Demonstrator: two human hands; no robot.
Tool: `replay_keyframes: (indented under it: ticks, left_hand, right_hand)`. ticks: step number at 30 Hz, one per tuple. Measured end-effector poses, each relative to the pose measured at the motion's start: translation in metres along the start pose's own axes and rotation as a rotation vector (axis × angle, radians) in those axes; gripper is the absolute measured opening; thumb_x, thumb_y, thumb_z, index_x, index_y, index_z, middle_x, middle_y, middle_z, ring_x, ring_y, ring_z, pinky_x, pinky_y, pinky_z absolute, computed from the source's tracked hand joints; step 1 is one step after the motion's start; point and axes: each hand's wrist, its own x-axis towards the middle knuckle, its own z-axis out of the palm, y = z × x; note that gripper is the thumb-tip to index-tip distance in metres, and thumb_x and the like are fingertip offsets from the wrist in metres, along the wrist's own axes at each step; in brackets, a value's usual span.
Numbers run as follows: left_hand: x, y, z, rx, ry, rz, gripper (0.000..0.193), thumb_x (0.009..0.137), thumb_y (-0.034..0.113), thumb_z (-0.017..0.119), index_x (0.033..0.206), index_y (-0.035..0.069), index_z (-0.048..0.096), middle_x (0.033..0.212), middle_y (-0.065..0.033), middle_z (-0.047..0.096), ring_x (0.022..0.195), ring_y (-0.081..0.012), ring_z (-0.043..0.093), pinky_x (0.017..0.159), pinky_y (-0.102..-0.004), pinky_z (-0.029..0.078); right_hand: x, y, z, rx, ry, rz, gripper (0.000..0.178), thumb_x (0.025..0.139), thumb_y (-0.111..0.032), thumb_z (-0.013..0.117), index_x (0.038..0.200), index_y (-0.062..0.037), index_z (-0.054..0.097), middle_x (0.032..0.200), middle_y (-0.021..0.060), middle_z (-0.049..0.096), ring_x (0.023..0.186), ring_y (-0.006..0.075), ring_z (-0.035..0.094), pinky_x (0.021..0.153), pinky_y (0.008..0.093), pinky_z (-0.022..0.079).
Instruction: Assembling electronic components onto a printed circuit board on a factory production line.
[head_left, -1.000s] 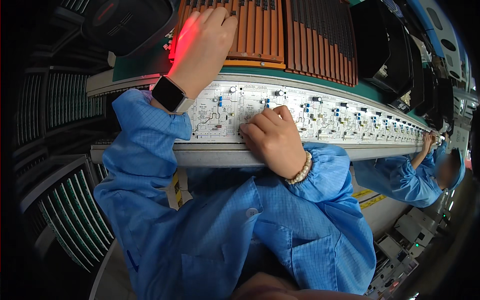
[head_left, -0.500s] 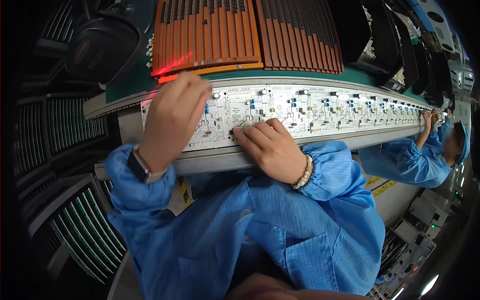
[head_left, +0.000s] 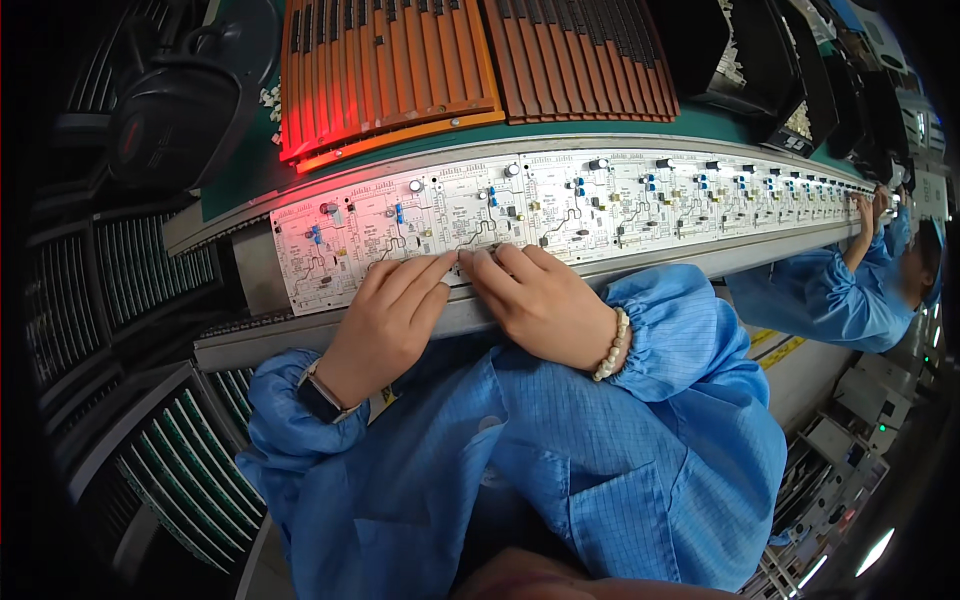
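A row of white circuit boards (head_left: 375,235) with blue, black and other small parts lies along a metal rail. My left hand (head_left: 393,318) reaches over the near edge of one board, its fingers bent and pressed together at the tips. Right beside it, my right hand (head_left: 540,305) has its thumb and fingers drawn together on the same edge, the fingertips of both hands almost meeting. Whatever small thing either hand pinches is hidden by the fingers.
Behind the boards stand orange slotted racks (head_left: 390,90) holding black parts, and a brown slotted rack (head_left: 585,65). Black bins (head_left: 765,75) with pale parts sit at the far right. Another person in blue (head_left: 840,290) works along the rail. Green boards fill a rack (head_left: 190,480) at lower left.
My left hand has come down from above the boards to the near edge, beside my right hand. My right hand has stayed nearly in place. A red glow now falls on the leftmost boards.
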Motion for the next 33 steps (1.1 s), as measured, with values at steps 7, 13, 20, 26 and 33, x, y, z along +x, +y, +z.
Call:
replay_keyframes:
  ticks: [7,13,20,26,33]
  left_hand:
    - [0.002,0.002,0.002,0.047,-0.011,0.009,0.020,0.083,0.008,0.056,0.097,-0.005,0.060,0.124,-0.0195,0.061,0.114,-0.0283,0.058,0.095,-0.0417,0.045]
    - [0.005,0.001,0.002,0.042,-0.014,0.022,0.018,0.083,0.006,0.059,0.098,-0.005,0.059,0.123,-0.0193,0.061,0.111,-0.0299,0.059,0.095,-0.0437,0.045]
    - [0.006,-0.007,-0.004,-0.075,0.101,-0.102,0.025,0.077,-0.002,0.069,0.099,-0.002,0.057,0.117,-0.0161,0.063,0.103,-0.0330,0.059,0.091,-0.0455,0.044]
    - [0.013,-0.026,-0.016,0.019,0.166,-0.125,0.024,0.079,0.002,0.068,0.101,0.000,0.059,0.111,-0.0105,0.064,0.100,-0.0287,0.059,0.087,-0.0425,0.044]
    - [0.021,-0.029,-0.018,0.170,0.109,-0.172,0.019,0.081,0.007,0.067,0.098,0.002,0.061,0.101,-0.0085,0.061,0.093,-0.0259,0.057,0.084,-0.0401,0.042]
  right_hand:
    - [-0.001,0.004,0.002,-0.024,0.021,-0.069,0.036,0.080,-0.012,0.060,0.110,0.0079,0.064,0.106,0.0088,0.057,0.090,0.0202,0.056,0.077,0.0287,0.050]
    - [-0.002,0.012,-0.006,0.037,0.008,-0.082,0.037,0.079,-0.012,0.059,0.110,0.0067,0.064,0.103,0.0108,0.060,0.090,0.0217,0.059,0.078,0.0308,0.051]
    - [0.021,0.097,-0.051,0.016,0.329,0.172,0.037,0.083,-0.002,0.067,0.120,-0.0039,0.064,0.094,0.0119,0.064,0.084,0.0247,0.064,0.073,0.0351,0.053]
    - [0.038,0.165,-0.034,-0.164,0.384,0.354,0.036,0.093,-0.011,0.062,0.128,-0.0043,0.060,0.094,0.0119,0.060,0.084,0.0268,0.062,0.072,0.0354,0.053]
    - [0.041,0.161,-0.029,-0.205,0.375,0.363,0.031,0.093,-0.012,0.060,0.124,-0.0070,0.062,0.093,0.0112,0.059,0.083,0.0297,0.062,0.072,0.0375,0.053]
